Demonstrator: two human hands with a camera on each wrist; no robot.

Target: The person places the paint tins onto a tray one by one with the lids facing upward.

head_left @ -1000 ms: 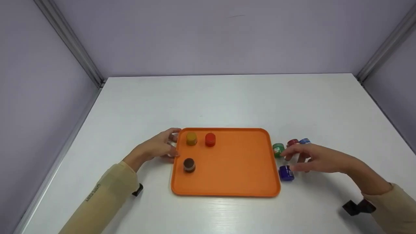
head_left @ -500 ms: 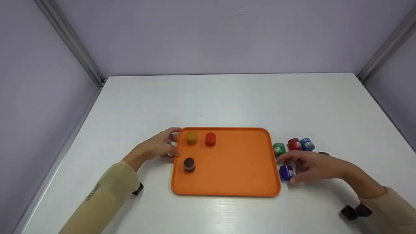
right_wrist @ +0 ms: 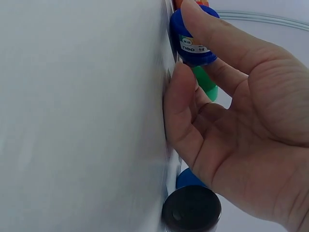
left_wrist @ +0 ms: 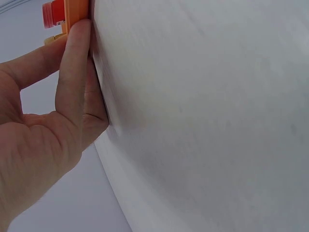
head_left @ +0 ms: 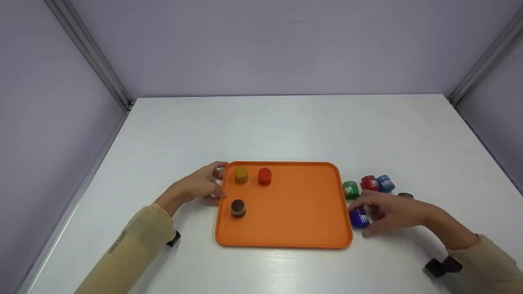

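Right hand pinches the dark blue jar, which stands on the desk just beside the orange tray. Left hand, fingers relaxed, steadies the tray's left rim. Advisable: firm grip, lift clear over the rim.

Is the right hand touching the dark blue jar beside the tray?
Touching. The right wrist view shows the right hand with a fingertip pressed on the dark blue jar.

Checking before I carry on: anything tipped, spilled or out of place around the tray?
Nothing spilled or damaged. The red jar and light blue jar right of the orange tray look tipped on their sides; the three jars in it stand upright.
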